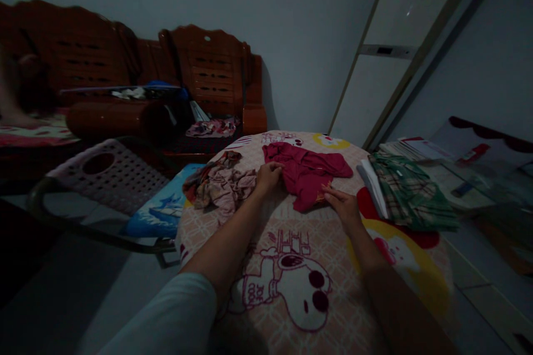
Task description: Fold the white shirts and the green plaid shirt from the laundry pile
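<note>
A dark pink garment (pixel 306 169) lies spread with folds on a round table covered by a patterned cloth (pixel 291 244). My left hand (pixel 270 176) pinches its left edge, thumb and fingers together. At its lower right, beside a small gold pattern, my right hand (pixel 343 204) has its fingertips closed on the fabric. Left of my left hand rests a crumpled light pink and brown patterned cloth (pixel 229 186). A folded green plaid shirt (pixel 410 188) lies at the table's right, next to a folded white cloth (pixel 373 188).
A woven chair (pixel 106 175) with a blue cushion (pixel 160 211) stands at the left. Behind it are wooden seats (pixel 208 72) with clothes on them, and part of a person's leg (pixel 10 94). Papers (pixel 420 150) lie on a surface at the right, near a tall white unit (pixel 378 77).
</note>
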The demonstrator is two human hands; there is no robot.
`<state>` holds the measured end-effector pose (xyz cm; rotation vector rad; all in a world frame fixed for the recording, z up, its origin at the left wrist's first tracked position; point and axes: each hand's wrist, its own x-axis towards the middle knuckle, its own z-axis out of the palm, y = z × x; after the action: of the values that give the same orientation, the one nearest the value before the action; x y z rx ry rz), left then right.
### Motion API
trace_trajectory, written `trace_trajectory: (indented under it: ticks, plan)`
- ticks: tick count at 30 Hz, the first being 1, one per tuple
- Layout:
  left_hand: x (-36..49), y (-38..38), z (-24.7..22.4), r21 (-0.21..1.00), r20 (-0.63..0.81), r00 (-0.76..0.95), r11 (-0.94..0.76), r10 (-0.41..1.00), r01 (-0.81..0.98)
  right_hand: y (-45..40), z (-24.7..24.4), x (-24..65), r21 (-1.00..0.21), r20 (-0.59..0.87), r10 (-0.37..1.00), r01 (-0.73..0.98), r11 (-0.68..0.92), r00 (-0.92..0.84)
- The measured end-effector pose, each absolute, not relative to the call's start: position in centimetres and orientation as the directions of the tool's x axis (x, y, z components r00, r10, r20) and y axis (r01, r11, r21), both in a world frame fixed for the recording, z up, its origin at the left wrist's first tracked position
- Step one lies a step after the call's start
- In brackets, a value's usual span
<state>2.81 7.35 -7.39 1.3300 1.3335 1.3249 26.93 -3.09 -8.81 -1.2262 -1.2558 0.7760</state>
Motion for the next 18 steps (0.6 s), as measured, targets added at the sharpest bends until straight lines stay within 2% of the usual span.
trace_trajectory:
  ticks: [6, 8, 10, 12, 14, 16, 18]
  plan:
    - [0.8, 7.9, -6.7, 0.964, 0.189, -0.308, -0.116, 0.932, 0.241, -3.0, -8.5, 28.4, -0.993, 0.055, 0.876, -0.064, 0.098, 0.48]
    - [0.7, 8.0, -6.9, 0.962, 0.2, -0.29, -0.132, 0.936, 0.238, -3.3, -8.2, 28.6, -0.999, 0.022, 0.862, -0.029, 0.043, 0.506]
    - [1.0, 8.1, -7.3, 0.957, 0.212, -0.218, -0.157, 0.953, 0.243, -3.7, -7.7, 28.5, -0.984, 0.121, 0.847, 0.172, 0.035, 0.518]
    - [1.5, 8.2, -7.8, 0.951, 0.208, -0.101, -0.177, 0.973, 0.253, -4.1, -7.3, 27.9, -0.866, 0.369, 0.805, 0.486, 0.117, 0.464]
    - [1.9, 8.2, -8.3, 0.944, 0.199, 0.03, -0.199, 0.98, 0.264, -4.7, -6.9, 26.8, -0.647, 0.599, 0.748, 0.722, 0.243, 0.285]
    - [2.2, 8.1, -8.7, 0.929, 0.2, 0.125, -0.229, 0.972, 0.291, -5.1, -6.8, 25.1, -0.457, 0.689, 0.72, 0.82, 0.345, 0.081]
    - [2.5, 7.9, -8.9, 0.907, 0.22, 0.168, -0.265, 0.961, 0.328, -5.4, -7.1, 23.3, -0.308, 0.667, 0.738, 0.865, 0.395, -0.1]
